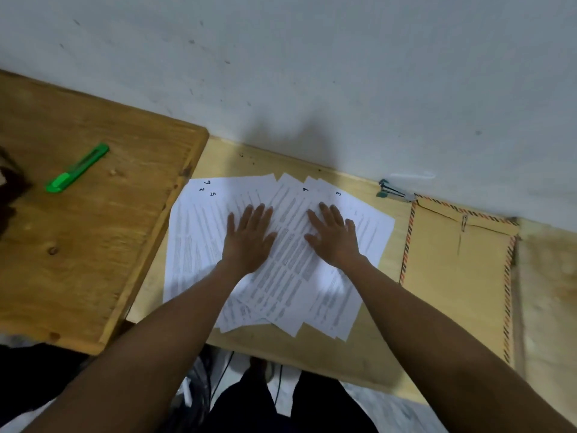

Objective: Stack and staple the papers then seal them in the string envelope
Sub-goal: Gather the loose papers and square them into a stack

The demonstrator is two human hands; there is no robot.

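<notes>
Still unstacked: fanned white printed paper sheets (pixel 199 245) mid-desk, left hand (pixel 248 237) and right hand (pixel 335 237) spread flat on top. Risk: sheets sliding off near edge if swept together carelessly.

Left sheets' far corner: handwritten "2", "6" and "5" in dark ink on the papers (pixel 199 232), close together near the far left corner of the spread.
Middle sheet: one handwritten mark by its far edge, too blurred to read for certain; it may be a "7" or a "9".
Right sheet: a handwritten "3" by its far edge.
Printed lines: grey blocks of type run over all the sheets, too blurred to read.
Envelope (pixel 452 276): no writing can be read on it; only a striped border.
Stapler (pixel 394 192): no readable brand.
</notes>
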